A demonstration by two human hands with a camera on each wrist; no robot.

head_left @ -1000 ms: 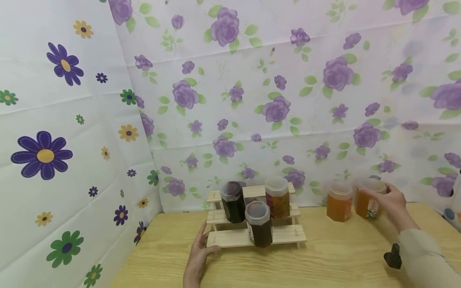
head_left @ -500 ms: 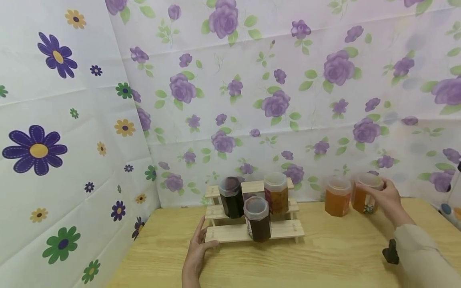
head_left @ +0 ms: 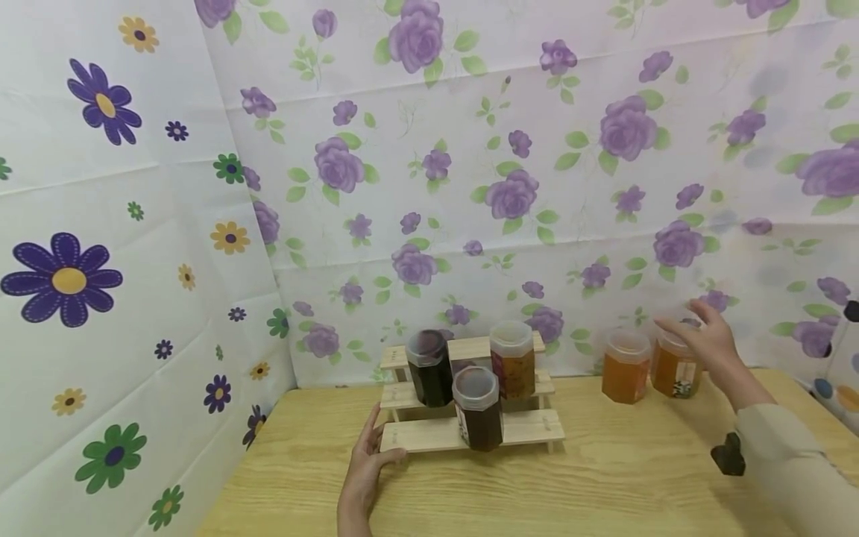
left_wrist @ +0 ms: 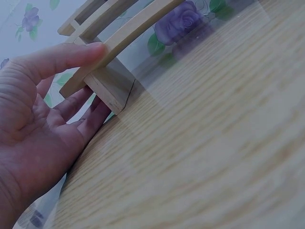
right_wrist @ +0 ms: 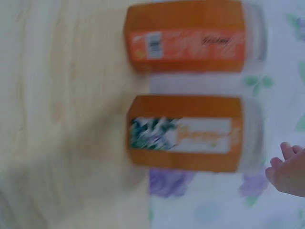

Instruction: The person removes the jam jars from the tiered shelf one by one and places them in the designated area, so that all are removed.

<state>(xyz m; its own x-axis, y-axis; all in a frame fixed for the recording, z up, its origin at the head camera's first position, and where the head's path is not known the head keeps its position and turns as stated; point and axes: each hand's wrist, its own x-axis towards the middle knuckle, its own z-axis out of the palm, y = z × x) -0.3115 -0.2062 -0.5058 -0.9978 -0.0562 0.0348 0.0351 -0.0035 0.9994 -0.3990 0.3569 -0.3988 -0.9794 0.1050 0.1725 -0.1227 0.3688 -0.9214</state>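
1. While hovering w/ R hand over R amber jar, holds nothing: shows thumb & fingers well parted, apart from whitish lid in R wrist view (only partly in frame there).
2. Re that jar: lies below those fingers & a touch to L; stands upright on table, near floral cloth; long axis vert., i.e. w/ lid end up toward R fingers.
3. Sits much nearer R hand than L hand; has L amber jar just beside on L, also upright, small gap btwn.
4. W/ L hand, grips L end of bottom tier of wooden rack: has thumb on front edge, other fingers behind/under, per L wrist view.
5. On rack, well to L of both amber jars, carries front dark jar, plus rear dark jar & orange-brown jar farther back.
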